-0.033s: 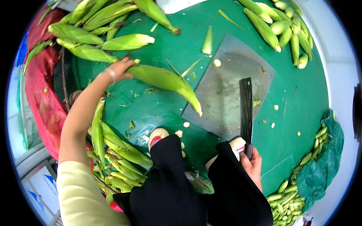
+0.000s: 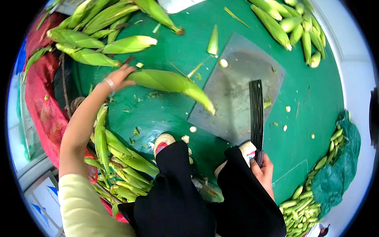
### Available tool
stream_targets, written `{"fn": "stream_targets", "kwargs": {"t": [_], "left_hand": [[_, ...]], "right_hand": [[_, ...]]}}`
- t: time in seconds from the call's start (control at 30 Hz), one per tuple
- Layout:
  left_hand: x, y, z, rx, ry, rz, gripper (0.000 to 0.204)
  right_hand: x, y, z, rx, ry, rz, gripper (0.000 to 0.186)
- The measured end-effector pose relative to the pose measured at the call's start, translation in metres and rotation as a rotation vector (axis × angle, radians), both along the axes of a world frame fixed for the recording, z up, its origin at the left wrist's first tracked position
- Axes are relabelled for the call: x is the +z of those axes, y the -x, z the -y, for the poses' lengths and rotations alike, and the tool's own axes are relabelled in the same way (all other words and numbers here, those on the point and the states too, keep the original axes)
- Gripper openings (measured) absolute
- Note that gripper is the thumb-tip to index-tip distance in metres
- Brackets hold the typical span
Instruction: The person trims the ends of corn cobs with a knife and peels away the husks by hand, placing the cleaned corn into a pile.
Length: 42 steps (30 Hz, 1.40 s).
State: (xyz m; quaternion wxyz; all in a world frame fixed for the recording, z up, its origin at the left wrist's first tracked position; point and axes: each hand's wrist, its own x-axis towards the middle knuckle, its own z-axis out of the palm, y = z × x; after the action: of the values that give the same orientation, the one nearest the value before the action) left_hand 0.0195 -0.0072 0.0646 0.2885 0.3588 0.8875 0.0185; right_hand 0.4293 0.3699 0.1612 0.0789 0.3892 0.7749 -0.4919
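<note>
My left hand (image 2: 117,79) is closed around the thick butt end of an ear of corn (image 2: 166,81) in its green husk. The ear slants right, its pale tip over the left edge of a grey metal board (image 2: 246,57). Slight blur softens the fingers. In my right hand (image 2: 263,172), near my right shoe, is the handle of a cleaver (image 2: 256,114). Its long dark blade points away from me, edge-on above the board's right part. A small cut corn end (image 2: 223,63) lies on the board, and a loose husk leaf (image 2: 213,41) beside its far corner.
Unhusked ears (image 2: 128,44) are heaped at far left, more ears (image 2: 130,158) beside my left leg. Trimmed ears (image 2: 294,25) are piled at far right. A green sack (image 2: 337,173) of small green pods stands at right, a red mesh sack (image 2: 41,102) at left. Scraps dot the green floor (image 2: 316,98).
My left hand has shifted slightly left and toward me with the ear. The ear's tip has swung a little up and right over the board. The cleaver stays about where it was.
</note>
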Motion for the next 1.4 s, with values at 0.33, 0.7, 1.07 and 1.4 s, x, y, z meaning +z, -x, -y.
{"fn": "stream_targets", "kwargs": {"t": [0.33, 0.7, 1.07, 1.4], "left_hand": [[0.07, -0.169, -0.056, 0.568, -0.358, 0.02, 0.038], [0.06, -0.173, -0.163, 0.206, -0.138, -0.143, 0.044], [0.04, -0.145, -0.147, 0.249, -0.273, 0.074, 0.04], [-0.011, -0.146, -0.085, 1.137, -0.12, 1.608, 0.058]], "right_hand": [[-0.021, 0.018, -0.01, 0.121, 0.118, -0.218, 0.025], [-0.061, 0.063, -0.038, -0.06, 0.199, -0.13, 0.042], [-0.104, 0.074, -0.034, -0.014, 0.181, -0.098, 0.055], [-0.113, 0.072, -0.045, -0.04, 0.401, -0.127, 0.057]]}}
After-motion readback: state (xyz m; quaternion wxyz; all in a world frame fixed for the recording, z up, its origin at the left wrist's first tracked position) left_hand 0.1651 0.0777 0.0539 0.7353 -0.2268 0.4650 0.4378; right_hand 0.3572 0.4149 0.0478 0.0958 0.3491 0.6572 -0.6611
